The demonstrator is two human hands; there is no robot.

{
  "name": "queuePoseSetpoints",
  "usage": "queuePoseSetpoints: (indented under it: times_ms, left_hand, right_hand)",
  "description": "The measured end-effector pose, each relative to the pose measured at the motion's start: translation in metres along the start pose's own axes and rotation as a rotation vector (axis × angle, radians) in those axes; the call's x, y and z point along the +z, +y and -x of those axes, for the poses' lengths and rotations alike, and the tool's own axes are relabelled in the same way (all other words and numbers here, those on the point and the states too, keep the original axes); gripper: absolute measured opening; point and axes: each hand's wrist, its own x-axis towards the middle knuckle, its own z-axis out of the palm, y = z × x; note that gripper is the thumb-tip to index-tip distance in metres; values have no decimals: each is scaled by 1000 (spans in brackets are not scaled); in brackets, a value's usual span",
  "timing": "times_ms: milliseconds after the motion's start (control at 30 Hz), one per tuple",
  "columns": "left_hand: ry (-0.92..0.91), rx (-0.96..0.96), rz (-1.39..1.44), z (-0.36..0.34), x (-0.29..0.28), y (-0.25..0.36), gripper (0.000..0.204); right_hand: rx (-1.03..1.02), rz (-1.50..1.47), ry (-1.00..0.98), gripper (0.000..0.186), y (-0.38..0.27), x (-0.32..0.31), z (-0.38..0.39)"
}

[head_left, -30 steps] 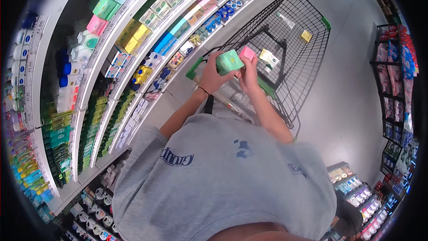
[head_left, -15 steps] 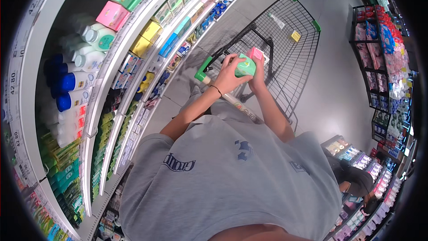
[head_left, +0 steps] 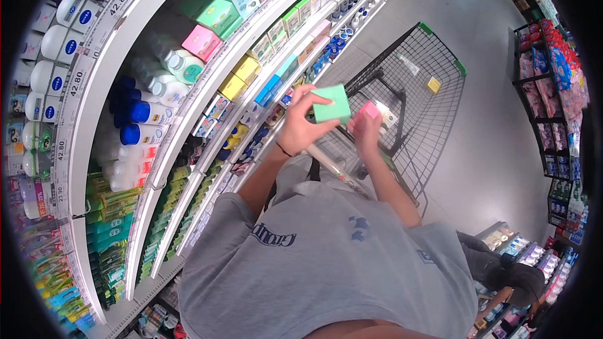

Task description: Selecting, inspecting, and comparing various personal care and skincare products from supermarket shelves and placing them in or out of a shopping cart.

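My left hand (head_left: 300, 124) is closed round a green box (head_left: 331, 105), holding it up in front of the shopping cart's handle. Beside it, my right hand (head_left: 365, 136) grips a small pink box (head_left: 370, 110) between thumb and fingers. The two boxes are a short gap apart. Under my hands runs the pale cart handle (head_left: 333, 162). Beyond them stands the black wire shopping cart (head_left: 433, 132) with green corners. Inside it lie a yellow box (head_left: 433, 85) and a whitish tube (head_left: 408, 63).
A curved shelf (head_left: 135, 213) of bottles and boxes runs close along my left. On it stand a similar green box (head_left: 217, 16) and pink box (head_left: 201, 43). A rack of packages (head_left: 553, 81) is at far right. Another person (head_left: 512, 276) bends at lower right.
My left hand has moved left with the green box, away from the right hand's pink box. The shelf and the cart have shifted right and down in view.
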Motion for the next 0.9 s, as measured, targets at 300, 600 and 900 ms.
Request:
queuePoseSetpoints:
  times_ms: [300, 600, 900]
  left_hand:
    - [719, 37, -615, -93, -140, 93, 37]
    - [727, -13, -747, -140, -181, 61, 53]
    - [661, -94, -802, -152, -191, 38, 55]
  right_hand:
    - [-38, 53, -45, 44, 11, -19, -19]
    - [-103, 104, -36, 52, 1, -10, -8]
    - [-148, 131, -141, 61, -1, -14, -4]
